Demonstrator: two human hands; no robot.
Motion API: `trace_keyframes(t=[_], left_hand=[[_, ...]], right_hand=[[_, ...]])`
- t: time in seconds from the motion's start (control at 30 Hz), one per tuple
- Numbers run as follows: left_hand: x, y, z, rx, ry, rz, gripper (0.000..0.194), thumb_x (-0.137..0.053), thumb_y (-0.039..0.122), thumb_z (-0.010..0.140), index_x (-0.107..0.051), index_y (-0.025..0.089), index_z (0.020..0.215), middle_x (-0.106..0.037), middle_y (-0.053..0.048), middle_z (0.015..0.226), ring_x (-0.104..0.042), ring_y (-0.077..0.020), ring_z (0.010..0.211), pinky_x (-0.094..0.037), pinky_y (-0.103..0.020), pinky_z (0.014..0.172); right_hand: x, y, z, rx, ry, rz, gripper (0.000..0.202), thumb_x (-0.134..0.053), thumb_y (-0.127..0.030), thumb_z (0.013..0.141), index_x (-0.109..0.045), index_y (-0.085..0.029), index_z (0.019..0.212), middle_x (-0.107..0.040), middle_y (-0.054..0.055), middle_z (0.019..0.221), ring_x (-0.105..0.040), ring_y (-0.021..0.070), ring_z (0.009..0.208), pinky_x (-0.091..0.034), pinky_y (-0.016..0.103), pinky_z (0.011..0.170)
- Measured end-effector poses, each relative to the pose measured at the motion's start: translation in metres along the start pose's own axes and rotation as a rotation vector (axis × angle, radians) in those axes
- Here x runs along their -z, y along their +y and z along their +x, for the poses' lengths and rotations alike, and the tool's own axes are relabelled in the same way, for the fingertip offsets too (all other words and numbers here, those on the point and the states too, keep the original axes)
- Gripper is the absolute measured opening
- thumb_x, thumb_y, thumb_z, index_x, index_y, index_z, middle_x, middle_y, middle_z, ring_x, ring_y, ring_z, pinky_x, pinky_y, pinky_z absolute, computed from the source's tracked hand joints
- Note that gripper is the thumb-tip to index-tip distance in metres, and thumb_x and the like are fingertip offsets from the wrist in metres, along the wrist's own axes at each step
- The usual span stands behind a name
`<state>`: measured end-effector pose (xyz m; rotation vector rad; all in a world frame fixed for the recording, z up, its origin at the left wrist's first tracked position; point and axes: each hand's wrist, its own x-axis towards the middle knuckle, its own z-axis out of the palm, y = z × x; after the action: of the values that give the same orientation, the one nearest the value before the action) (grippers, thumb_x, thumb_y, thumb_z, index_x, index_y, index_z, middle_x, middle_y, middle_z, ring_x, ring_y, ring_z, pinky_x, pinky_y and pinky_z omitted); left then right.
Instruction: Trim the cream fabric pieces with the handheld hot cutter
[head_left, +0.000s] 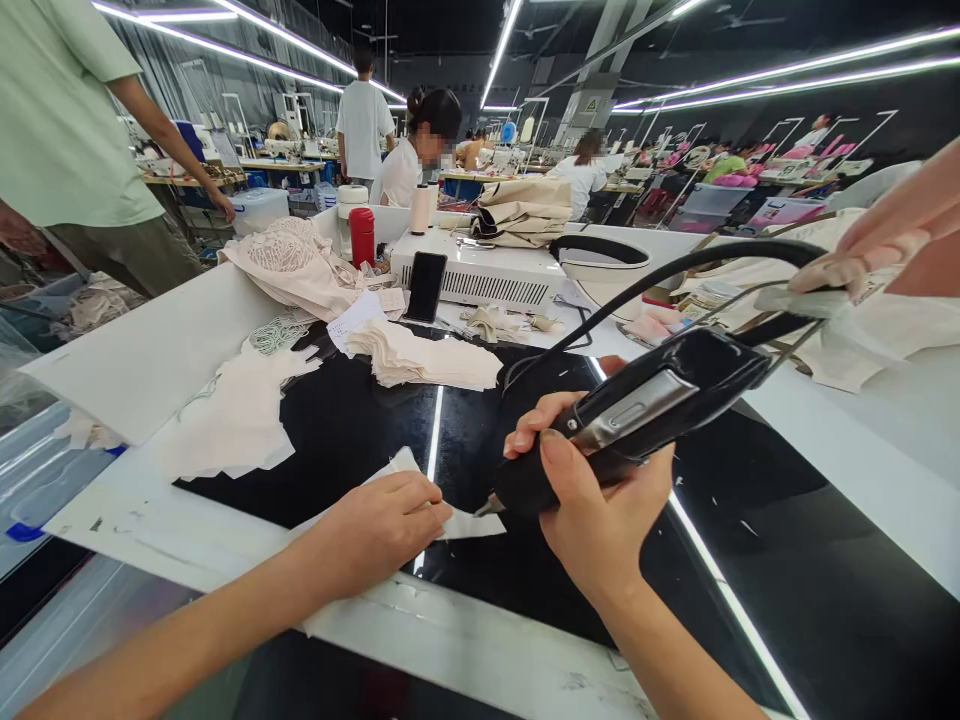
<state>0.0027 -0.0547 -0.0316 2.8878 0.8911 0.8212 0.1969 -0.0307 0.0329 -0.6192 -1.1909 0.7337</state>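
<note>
Where cloth (466,527) lies, left grip (391,525) curls closed, pressing it; right grip (596,515) encircles tool (637,408).

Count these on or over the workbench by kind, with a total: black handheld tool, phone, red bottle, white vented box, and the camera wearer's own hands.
Black handheld tool: 1
Phone: 1
Red bottle: 1
White vented box: 1
Wearer's own hands: 2 (left hand, right hand)
Total: 6
</note>
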Motion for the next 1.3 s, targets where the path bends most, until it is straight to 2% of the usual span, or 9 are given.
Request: trace_keyframes(t=[0.23, 0.47, 0.67, 0.87, 1.0, 1.13, 1.3], left_hand=[[-0.010, 0.008, 0.004, 0.019, -0.070, 0.007, 0.015, -0.047, 0.013, 0.106, -0.061, 0.015, 0.110, -0.065, -0.007, 0.096, -0.065, -0.0209, 0.089, -0.060, -0.033, 0.077], [-0.013, 0.007, -0.004, 0.041, -0.049, -0.003, 0.014, -0.049, 0.013, 0.105, -0.061, 0.016, 0.113, -0.066, -0.006, 0.101, -0.065, -0.0217, 0.094, -0.061, -0.032, 0.077], [-0.015, 0.008, -0.005, 0.056, -0.046, -0.014, 0.016, -0.049, 0.013, 0.105, -0.061, 0.017, 0.115, -0.066, -0.007, 0.105, -0.065, -0.0211, 0.096, -0.060, -0.031, 0.079], [-0.014, 0.008, -0.005, 0.082, -0.038, 0.006, 0.017, -0.050, 0.014, 0.105, -0.063, 0.018, 0.116, -0.065, -0.007, 0.103, -0.065, -0.0197, 0.091, -0.060, -0.030, 0.077], [-0.013, 0.009, -0.004, 0.091, -0.039, 0.013, 0.018, -0.050, 0.014, 0.105, -0.064, 0.019, 0.116, -0.064, -0.008, 0.103, -0.064, -0.0193, 0.090, -0.060, -0.030, 0.077], [-0.014, 0.008, -0.004, 0.084, -0.005, 0.004, 0.017, -0.052, 0.015, 0.104, -0.065, 0.018, 0.115, -0.063, -0.008, 0.101, -0.064, -0.0205, 0.092, -0.060, -0.031, 0.078], [-0.016, 0.007, -0.005, 0.097, 0.004, 0.007, 0.016, -0.051, 0.017, 0.105, -0.065, 0.018, 0.114, -0.064, -0.007, 0.100, -0.063, -0.0202, 0.088, -0.059, -0.031, 0.074]], right_hand=[[0.004, 0.000, -0.004, -0.001, 0.010, -0.002, 0.044, -0.080, -0.020, 0.084, -0.058, -0.030, 0.121, -0.067, -0.005, 0.084, -0.063, 0.0119, 0.060, -0.056, 0.027, 0.054], [0.003, 0.000, -0.004, -0.001, 0.014, -0.022, 0.045, -0.080, -0.023, 0.085, -0.057, -0.030, 0.122, -0.067, -0.005, 0.085, -0.063, 0.0118, 0.061, -0.057, 0.028, 0.056], [-0.007, 0.004, -0.003, -0.019, 0.017, 0.027, 0.044, -0.081, -0.029, 0.085, -0.054, -0.031, 0.120, -0.066, -0.006, 0.084, -0.063, 0.0118, 0.060, -0.055, 0.027, 0.055], [-0.016, 0.005, -0.004, -0.056, 0.007, 0.022, 0.035, -0.077, -0.020, 0.082, -0.051, -0.029, 0.104, -0.066, -0.008, 0.081, -0.062, 0.0109, 0.058, -0.057, 0.028, 0.057], [-0.017, 0.005, -0.003, -0.073, 0.009, -0.005, 0.033, -0.074, -0.020, 0.084, -0.050, -0.029, 0.105, -0.065, -0.007, 0.079, -0.062, 0.0114, 0.058, -0.057, 0.028, 0.056], [-0.019, 0.009, -0.002, -0.049, 0.010, 0.041, 0.040, -0.076, -0.020, 0.083, -0.052, -0.029, 0.114, -0.066, -0.007, 0.082, -0.062, 0.0112, 0.060, -0.056, 0.028, 0.057], [-0.024, 0.014, -0.002, -0.048, -0.006, 0.045, 0.033, -0.074, -0.015, 0.083, -0.054, -0.028, 0.106, -0.066, -0.007, 0.082, -0.063, 0.0105, 0.060, -0.058, 0.027, 0.058]])
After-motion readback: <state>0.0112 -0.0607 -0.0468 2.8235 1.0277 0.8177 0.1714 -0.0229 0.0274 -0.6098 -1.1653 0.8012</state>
